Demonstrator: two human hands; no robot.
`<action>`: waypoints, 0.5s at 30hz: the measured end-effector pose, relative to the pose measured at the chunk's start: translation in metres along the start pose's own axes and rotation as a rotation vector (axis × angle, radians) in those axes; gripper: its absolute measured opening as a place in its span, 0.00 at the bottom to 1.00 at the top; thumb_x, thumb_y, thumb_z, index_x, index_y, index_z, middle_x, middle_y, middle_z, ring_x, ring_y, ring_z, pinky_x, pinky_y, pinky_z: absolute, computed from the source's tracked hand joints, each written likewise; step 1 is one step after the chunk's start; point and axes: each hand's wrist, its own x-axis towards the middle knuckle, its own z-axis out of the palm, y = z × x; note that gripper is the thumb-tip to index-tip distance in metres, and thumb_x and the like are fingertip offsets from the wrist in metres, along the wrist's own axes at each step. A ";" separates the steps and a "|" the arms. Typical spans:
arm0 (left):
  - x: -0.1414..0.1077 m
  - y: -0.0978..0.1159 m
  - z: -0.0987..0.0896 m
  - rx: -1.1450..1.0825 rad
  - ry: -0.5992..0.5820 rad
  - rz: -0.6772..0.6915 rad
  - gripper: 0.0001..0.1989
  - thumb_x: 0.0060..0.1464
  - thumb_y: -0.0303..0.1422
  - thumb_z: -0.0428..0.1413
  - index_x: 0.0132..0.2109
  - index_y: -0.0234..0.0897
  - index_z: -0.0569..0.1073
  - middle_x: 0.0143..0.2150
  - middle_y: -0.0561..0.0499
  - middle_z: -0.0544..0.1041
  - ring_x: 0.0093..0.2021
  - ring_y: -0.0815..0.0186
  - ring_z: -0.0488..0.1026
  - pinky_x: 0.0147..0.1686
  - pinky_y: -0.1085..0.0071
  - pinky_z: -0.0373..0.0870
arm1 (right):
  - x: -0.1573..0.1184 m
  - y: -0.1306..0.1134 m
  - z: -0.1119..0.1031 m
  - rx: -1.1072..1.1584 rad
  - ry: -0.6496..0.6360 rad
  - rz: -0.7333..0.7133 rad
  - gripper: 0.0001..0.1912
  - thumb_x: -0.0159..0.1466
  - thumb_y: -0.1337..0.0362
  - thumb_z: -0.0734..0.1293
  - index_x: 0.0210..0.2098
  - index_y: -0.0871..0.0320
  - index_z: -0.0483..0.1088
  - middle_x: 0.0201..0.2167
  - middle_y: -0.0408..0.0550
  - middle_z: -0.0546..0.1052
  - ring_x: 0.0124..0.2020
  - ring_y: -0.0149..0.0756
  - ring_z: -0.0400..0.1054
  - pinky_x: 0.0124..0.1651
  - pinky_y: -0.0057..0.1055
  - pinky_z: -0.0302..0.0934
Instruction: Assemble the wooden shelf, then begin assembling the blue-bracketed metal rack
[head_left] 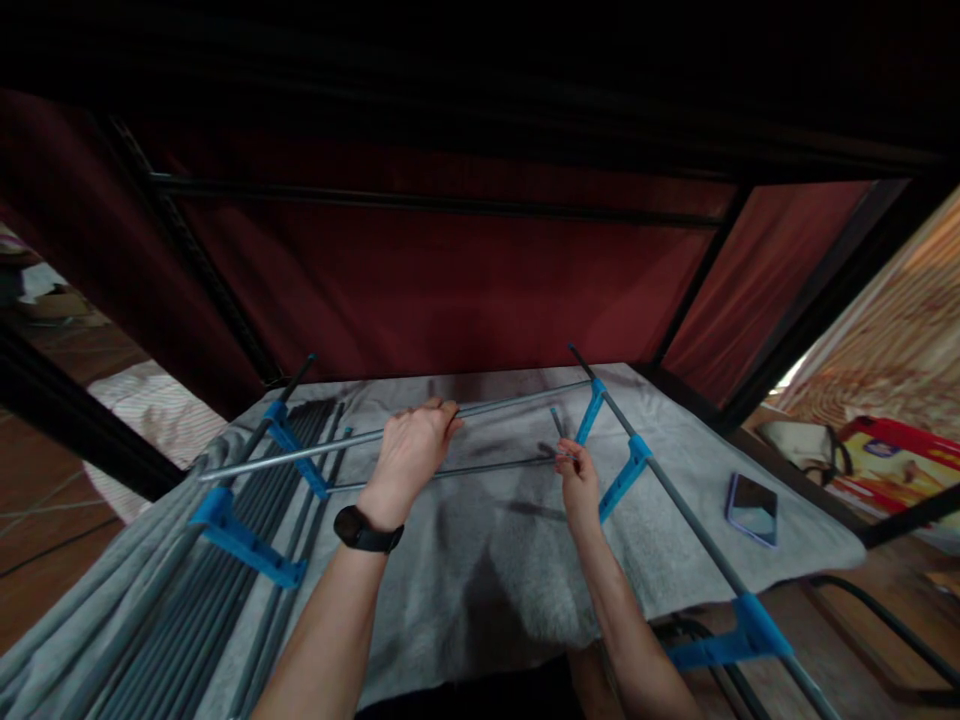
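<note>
My left hand (pixel 417 446), with a black watch (pixel 367 530) on its wrist, is closed around a long grey metal tube (pixel 517 398). This tube slants across the frame; its right end meets a blue plastic bracket (pixel 592 408), while its left end lies by another blue bracket (pixel 244 545). Pinched in my right hand (pixel 577 478) is a thin grey rod with a blue tip (pixel 556 420); its lower part is hidden by the fingers. Just behind that hand runs a lower crossbar (pixel 495 468). Side tubes (pixel 694 530) carry more blue brackets (pixel 739 638).
A bundle of grey tubes (pixel 202 600) lies at the left on the grey blanket (pixel 525 590). To the right rests a phone (pixel 752 508). A dark metal frame with red cloth (pixel 465 290) encloses the back. A red and yellow box (pixel 900 460) stands beyond the right edge.
</note>
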 end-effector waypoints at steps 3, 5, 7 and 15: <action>0.005 -0.010 -0.013 0.043 0.030 -0.004 0.13 0.66 0.33 0.45 0.46 0.37 0.74 0.43 0.44 0.78 0.42 0.56 0.76 0.45 0.63 0.65 | 0.008 -0.004 0.004 0.037 -0.002 0.018 0.19 0.52 0.57 0.67 0.42 0.58 0.72 0.41 0.50 0.76 0.37 0.37 0.69 0.38 0.35 0.66; 0.007 -0.018 -0.021 0.054 0.040 -0.014 0.13 0.65 0.32 0.46 0.47 0.37 0.74 0.44 0.44 0.78 0.45 0.56 0.75 0.48 0.63 0.64 | 0.011 -0.005 0.007 0.055 -0.007 0.038 0.20 0.50 0.57 0.67 0.42 0.59 0.72 0.41 0.51 0.76 0.36 0.36 0.69 0.37 0.35 0.66; 0.009 -0.025 -0.025 0.039 0.023 -0.003 0.14 0.65 0.33 0.46 0.51 0.39 0.74 0.45 0.44 0.77 0.46 0.56 0.75 0.49 0.63 0.64 | 0.015 -0.003 0.010 0.075 -0.004 0.062 0.21 0.50 0.57 0.68 0.42 0.60 0.71 0.41 0.51 0.75 0.36 0.37 0.69 0.37 0.35 0.67; 0.006 -0.030 -0.008 -0.019 -0.056 0.036 0.17 0.65 0.34 0.46 0.56 0.42 0.75 0.45 0.44 0.78 0.44 0.58 0.75 0.50 0.63 0.64 | 0.041 0.011 0.009 -0.032 0.132 0.024 0.28 0.51 0.56 0.63 0.50 0.57 0.65 0.49 0.53 0.71 0.48 0.40 0.67 0.52 0.40 0.63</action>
